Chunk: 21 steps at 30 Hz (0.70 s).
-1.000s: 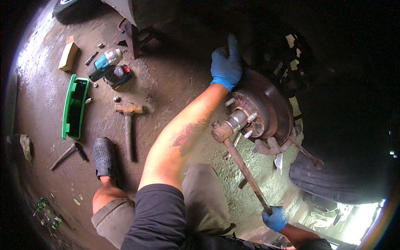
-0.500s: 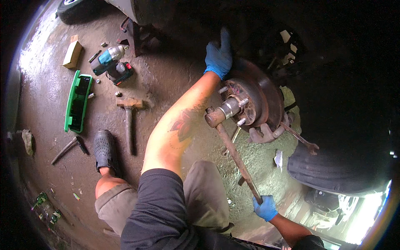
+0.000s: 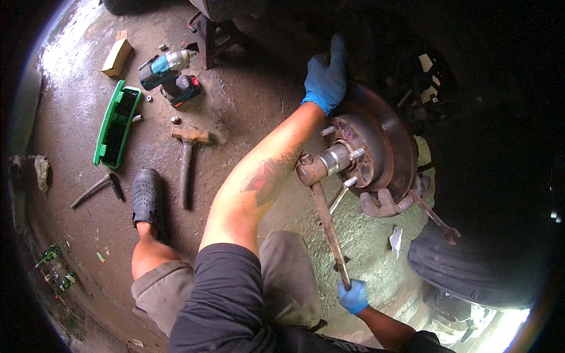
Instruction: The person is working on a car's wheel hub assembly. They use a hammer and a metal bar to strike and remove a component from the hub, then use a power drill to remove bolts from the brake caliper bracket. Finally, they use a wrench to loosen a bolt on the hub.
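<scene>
In a blue glove, my left hand (image 3: 325,79) is at the upper left edge of the rusty brake disc (image 3: 393,138), with a finger stretched up into shadow. Its other fingers are partly hidden. My right hand (image 3: 353,296), also gloved, is wrapped round the lower end of a long breaker bar (image 3: 327,222). The bar's head joins a large silver socket (image 3: 335,159) seated at the centre of the hub, among the wheel studs (image 3: 356,154). A wrench (image 3: 434,217) juts out by the disc's lower right edge, beside a brake caliper part (image 3: 384,203).
Left on the floor are a sledgehammer (image 3: 187,159), a cordless impact wrench (image 3: 170,76), a green-edged case (image 3: 118,123), a small cardboard box (image 3: 117,57) and another hammer-like tool (image 3: 94,190). A jack stand (image 3: 209,41) stands behind. At right is a dark tyre (image 3: 465,265).
The breaker bar's lower end has swung left with my right hand gripping it. My left hand keeps its place by the disc. The whole view has shifted slightly.
</scene>
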Tool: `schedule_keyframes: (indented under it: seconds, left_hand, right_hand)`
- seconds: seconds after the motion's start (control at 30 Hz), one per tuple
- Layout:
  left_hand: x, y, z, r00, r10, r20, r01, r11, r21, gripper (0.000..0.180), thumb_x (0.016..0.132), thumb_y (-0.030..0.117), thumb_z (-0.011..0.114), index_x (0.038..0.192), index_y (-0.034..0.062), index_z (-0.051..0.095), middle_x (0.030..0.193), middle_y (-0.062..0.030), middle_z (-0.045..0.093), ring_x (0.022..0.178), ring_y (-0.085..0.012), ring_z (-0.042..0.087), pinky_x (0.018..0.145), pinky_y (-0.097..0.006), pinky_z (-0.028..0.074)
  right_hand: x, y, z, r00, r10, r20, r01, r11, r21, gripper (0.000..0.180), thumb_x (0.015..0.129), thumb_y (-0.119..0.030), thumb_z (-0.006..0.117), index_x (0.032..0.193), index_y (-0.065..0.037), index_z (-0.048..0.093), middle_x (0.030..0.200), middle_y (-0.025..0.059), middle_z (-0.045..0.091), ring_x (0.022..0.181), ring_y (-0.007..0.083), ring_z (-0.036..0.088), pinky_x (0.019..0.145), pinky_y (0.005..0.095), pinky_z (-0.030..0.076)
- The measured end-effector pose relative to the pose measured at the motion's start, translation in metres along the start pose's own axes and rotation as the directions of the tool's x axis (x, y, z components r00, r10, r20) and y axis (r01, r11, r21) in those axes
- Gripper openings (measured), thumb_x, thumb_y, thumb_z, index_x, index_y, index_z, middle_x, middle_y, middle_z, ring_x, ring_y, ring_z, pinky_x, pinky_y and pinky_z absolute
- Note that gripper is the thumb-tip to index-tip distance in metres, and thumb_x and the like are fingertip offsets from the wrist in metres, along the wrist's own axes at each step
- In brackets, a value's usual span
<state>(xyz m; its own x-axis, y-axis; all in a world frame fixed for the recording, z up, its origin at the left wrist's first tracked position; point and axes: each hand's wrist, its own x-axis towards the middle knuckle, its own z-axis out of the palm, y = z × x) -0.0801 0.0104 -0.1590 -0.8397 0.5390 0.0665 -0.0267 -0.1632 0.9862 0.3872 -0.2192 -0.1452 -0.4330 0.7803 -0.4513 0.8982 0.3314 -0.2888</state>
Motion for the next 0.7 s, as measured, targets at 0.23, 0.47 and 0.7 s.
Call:
schedule_keyframes:
  seconds: [0.23,0.47,0.7]
  left_hand:
    - [0.003,-0.02,0.004,0.998,0.017,0.053,-0.02,0.998,0.053,0.071,0.097,0.057,0.038,0.11,-0.0088,0.062,0.111,-0.0359,0.058,0.103,-0.0466,0.056,0.093,-0.044,0.043]
    - [-0.094,-0.008,-0.071,0.954,-0.297,0.03,0.275,0.835,-0.476,0.059,0.103,0.047,0.038,0.129,-0.002,0.057,0.127,-0.0135,0.061,0.11,-0.0239,0.057,0.098,-0.035,0.043]
    - [-0.155,0.024,-0.051,0.922,-0.351,-0.165,0.294,0.91,-0.292,0.062,0.097,0.055,0.049,0.096,-0.0047,0.065,0.088,-0.0084,0.066,0.077,-0.0172,0.056,0.072,-0.032,0.047]
  right_hand:
    - [0.006,0.016,0.008,0.994,-0.028,-0.106,0.022,0.998,-0.052,0.033,0.078,-0.025,0.066,0.054,-0.006,0.054,0.053,0.0194,0.053,0.048,0.0403,0.057,0.049,0.0473,0.046]
    - [0.006,0.028,0.013,0.988,0.013,-0.155,-0.028,0.995,-0.095,0.034,0.078,-0.028,0.066,0.057,-0.003,0.06,0.057,0.0221,0.058,0.056,0.0412,0.061,0.053,0.0491,0.049]
    - [0.017,0.003,-0.019,0.986,0.093,0.139,-0.082,0.993,-0.083,0.039,0.083,-0.035,0.064,0.068,0.001,0.066,0.066,0.0246,0.063,0.066,0.0416,0.065,0.063,0.0479,0.052]
